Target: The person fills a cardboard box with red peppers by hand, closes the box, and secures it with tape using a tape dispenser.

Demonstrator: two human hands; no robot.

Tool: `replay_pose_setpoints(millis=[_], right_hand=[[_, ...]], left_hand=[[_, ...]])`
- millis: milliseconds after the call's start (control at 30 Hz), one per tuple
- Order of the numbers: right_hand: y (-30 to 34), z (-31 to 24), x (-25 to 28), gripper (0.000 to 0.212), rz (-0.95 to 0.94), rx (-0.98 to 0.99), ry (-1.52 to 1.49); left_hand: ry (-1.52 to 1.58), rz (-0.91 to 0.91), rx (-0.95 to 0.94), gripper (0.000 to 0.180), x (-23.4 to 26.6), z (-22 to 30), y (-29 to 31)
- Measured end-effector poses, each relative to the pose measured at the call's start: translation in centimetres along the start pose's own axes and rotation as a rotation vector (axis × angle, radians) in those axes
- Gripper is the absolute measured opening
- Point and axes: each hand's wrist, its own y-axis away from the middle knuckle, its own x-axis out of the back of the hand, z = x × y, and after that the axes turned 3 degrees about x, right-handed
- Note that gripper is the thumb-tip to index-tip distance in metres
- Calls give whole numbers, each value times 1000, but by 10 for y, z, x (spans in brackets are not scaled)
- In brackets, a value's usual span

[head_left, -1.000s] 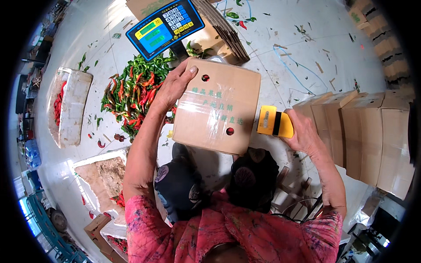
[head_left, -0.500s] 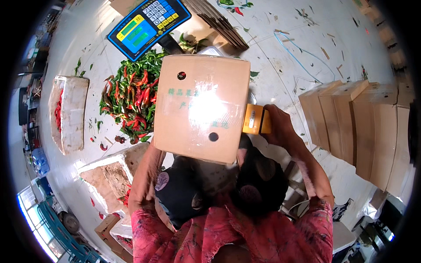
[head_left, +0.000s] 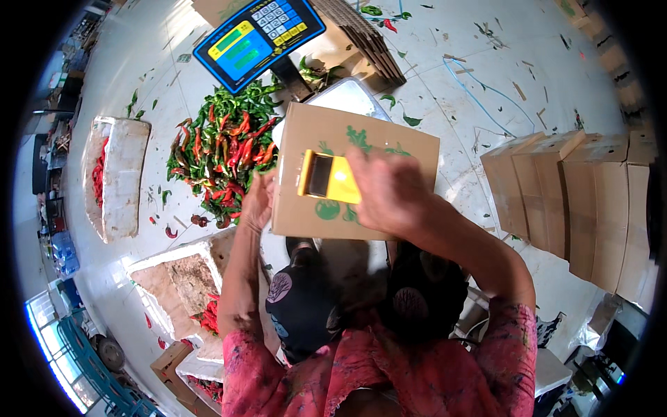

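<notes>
A brown cardboard box (head_left: 410, 142) with green vegetable prints sits tilted in front of me, over my knees. My left hand (head_left: 258, 203) grips its left edge, with some of the fingers hidden by the box. My right hand (head_left: 392, 187), a little blurred, is closed on a yellow tape dispenser (head_left: 340, 178) over the upper face of the box. The metal platform (head_left: 356, 94) of a scale shows just behind the box. To the left lies a heap of red and green peppers (head_left: 226, 149).
The scale's blue display (head_left: 260, 38) rises at the far side, beside a stack of flattened cardboard (head_left: 368, 42). Several cardboard boxes (head_left: 542, 187) stand on the right. White foam boxes (head_left: 121, 181) with red peppers are on the left. Leaves and scraps litter the floor.
The box has been turned, so a face with green vegetable prints now shows. My right hand has brought the tape dispenser from the box's right side over its upper face.
</notes>
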Motion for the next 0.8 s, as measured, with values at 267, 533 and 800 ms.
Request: replay_pose_setpoints(millis=[267,533,800], right_hand=[[-57,-31,-44,38,-270,-9,172],[36,39,5,38,-124,191,396],[133,102,60,48,-393,-355,150]], left_hand=[[-903,206,-431,70,-109,72,-6],[-1659,585,-539,61,-113,53,-13],[-1709,642,-444,63,-114,56,-16]])
